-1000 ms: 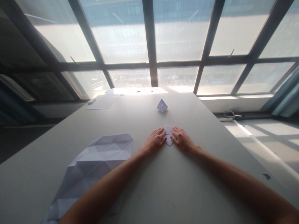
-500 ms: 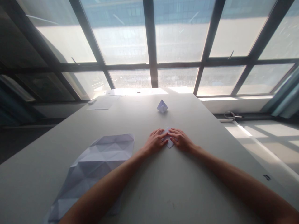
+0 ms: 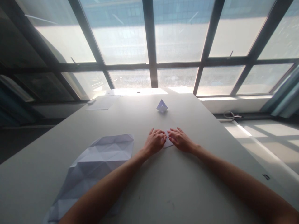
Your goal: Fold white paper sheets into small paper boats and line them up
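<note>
Your left hand (image 3: pixel 154 141) and right hand (image 3: pixel 180 140) are pinching the folded paper (image 3: pixel 167 144). Beyond, a paper figure (image 3: pixel 162 106) is standing on the counter (image 3: pixel 154 186); a creased sheet (image 3: pixel 100 154) is lying at left.

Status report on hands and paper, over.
Left hand, right hand on folded paper. Creased sheet by left forearm. Pointed paper figure beyond, untouched.

A small piece of folded white paper (image 3: pixel 168 143) lies low on the white table (image 3: pixel 151 189), between the left hand (image 3: pixel 154 140) and the right hand (image 3: pixel 179 140), with fingers of both on it. Its near edge is straight and slants slightly, the right end farther away. A pale sliver shows between the fingertips; the rest is covered, so its full outline cannot be told.
</note>
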`<action>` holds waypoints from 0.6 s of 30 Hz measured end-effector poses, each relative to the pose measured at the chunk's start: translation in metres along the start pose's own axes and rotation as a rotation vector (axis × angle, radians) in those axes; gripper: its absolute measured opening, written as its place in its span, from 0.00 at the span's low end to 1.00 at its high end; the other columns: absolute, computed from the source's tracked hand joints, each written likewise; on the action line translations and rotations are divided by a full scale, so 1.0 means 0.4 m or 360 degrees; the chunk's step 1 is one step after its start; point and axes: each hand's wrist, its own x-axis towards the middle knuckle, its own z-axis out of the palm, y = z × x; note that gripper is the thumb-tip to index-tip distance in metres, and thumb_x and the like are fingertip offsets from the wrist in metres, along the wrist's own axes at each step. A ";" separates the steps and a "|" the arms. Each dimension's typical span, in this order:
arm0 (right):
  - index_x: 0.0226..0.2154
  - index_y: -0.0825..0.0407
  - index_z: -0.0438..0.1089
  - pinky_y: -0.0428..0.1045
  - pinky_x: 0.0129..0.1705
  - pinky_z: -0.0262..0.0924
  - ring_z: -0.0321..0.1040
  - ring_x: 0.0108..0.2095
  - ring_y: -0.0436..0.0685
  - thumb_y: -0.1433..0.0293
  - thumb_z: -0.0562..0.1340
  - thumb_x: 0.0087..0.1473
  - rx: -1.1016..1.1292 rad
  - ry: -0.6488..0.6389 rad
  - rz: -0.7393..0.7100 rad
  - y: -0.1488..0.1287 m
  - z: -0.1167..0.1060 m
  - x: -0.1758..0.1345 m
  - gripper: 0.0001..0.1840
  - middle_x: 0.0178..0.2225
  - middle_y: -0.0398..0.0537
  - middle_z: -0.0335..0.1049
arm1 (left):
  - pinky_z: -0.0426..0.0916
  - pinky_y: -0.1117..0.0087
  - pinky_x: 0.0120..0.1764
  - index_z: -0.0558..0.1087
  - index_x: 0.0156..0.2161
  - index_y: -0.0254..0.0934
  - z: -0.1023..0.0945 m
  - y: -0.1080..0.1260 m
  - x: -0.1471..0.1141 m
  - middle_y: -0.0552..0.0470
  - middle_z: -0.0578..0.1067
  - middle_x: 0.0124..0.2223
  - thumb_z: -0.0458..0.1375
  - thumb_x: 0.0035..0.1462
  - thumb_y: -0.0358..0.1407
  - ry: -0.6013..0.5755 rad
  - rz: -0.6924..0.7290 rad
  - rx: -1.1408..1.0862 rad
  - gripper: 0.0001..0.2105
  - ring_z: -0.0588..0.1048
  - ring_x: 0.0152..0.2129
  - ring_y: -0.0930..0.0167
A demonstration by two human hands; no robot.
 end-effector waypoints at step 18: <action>0.32 0.53 0.76 0.55 0.46 0.56 0.65 0.40 0.62 0.63 0.50 0.67 -0.0332 -0.0064 0.0236 -0.052 -0.037 0.008 0.22 0.36 0.59 0.71 | 0.41 0.50 0.66 0.77 0.46 0.47 -0.022 0.025 -0.005 0.50 0.73 0.51 0.56 0.64 0.35 -0.0143 0.0247 -0.0050 0.10 0.68 0.53 0.65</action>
